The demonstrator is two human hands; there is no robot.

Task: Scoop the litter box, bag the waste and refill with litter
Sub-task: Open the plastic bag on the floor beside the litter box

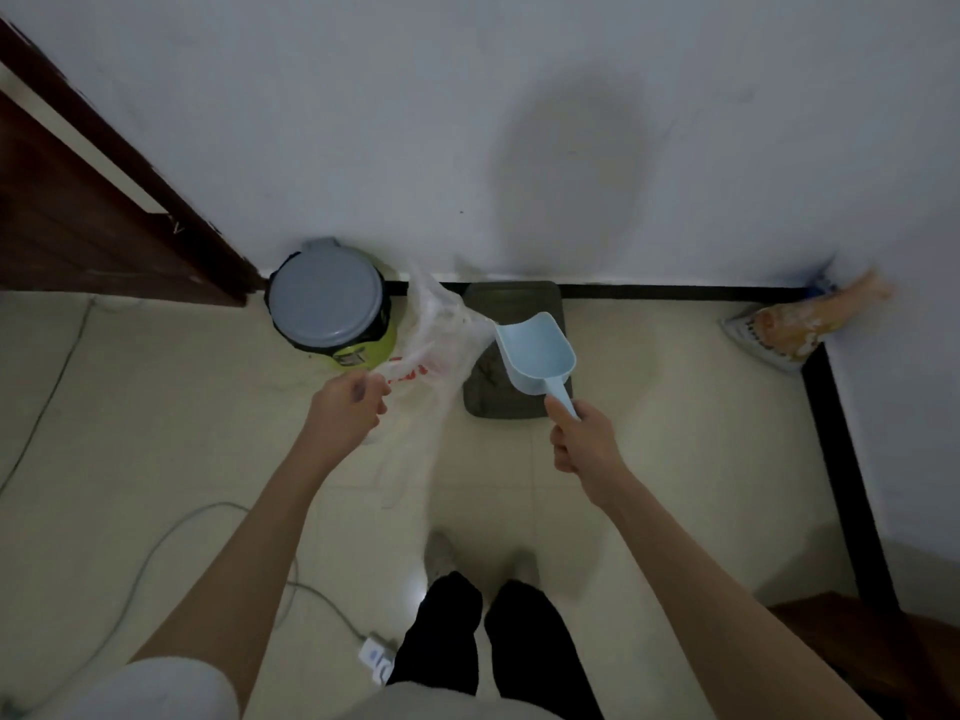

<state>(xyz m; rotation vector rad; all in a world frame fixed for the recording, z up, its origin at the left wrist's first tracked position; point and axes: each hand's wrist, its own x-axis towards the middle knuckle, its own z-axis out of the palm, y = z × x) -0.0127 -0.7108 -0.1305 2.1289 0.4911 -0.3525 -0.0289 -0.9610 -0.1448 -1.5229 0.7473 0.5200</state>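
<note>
A dark grey litter box (511, 298) lies on the floor against the white wall, grey litter inside. My right hand (584, 441) is closed around the handle of a light blue scoop (537, 350), which hovers above the box with its bowl facing up and looking empty. My left hand (350, 402) pinches the edge of a thin clear plastic bag (441, 335) with red print, held up to the left of the scoop, beside the box.
A lime-green bin with a grey lid (327, 301) stands left of the bag by a dark wooden door frame (104, 200). An orange and white litter bag (789, 330) leans in the right corner. A white cable and power strip (376, 659) lie near my feet.
</note>
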